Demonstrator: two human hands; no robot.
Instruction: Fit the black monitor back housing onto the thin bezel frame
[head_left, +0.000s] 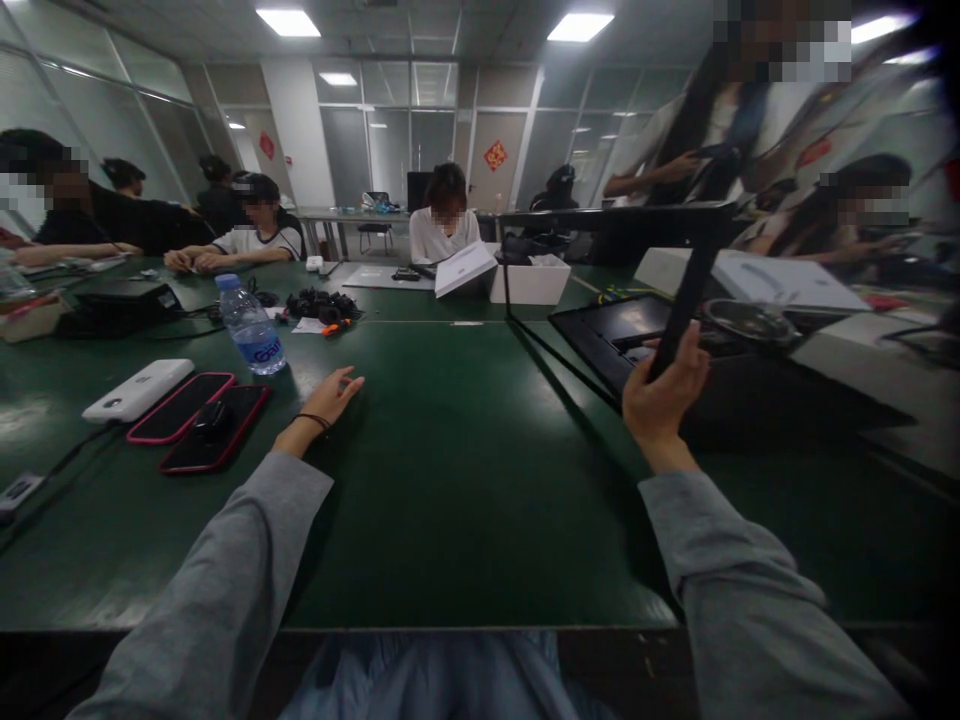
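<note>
My right hand [664,395] is closed around the right side of a thin black rectangular frame [686,300]. The frame stands tilted up over the table, and the scene behind shows through its middle. Just behind it lies an open black case or tray [600,325], partly hidden by the frame and my hand. On the left, my left hand [330,398] is empty with its fingers apart, low over the green table [465,480]; contact with the surface cannot be made out. A water bottle [251,325] stands beyond that hand, and two red-edged phones [232,440] lie to its left.
A white power bank [139,390] with a cable lies at the left. Black cables [319,305] are heaped farther back. White boxes [529,280] stand across the table, and more boxes [787,280] crowd the right. Several people sit around; one person stands at the right.
</note>
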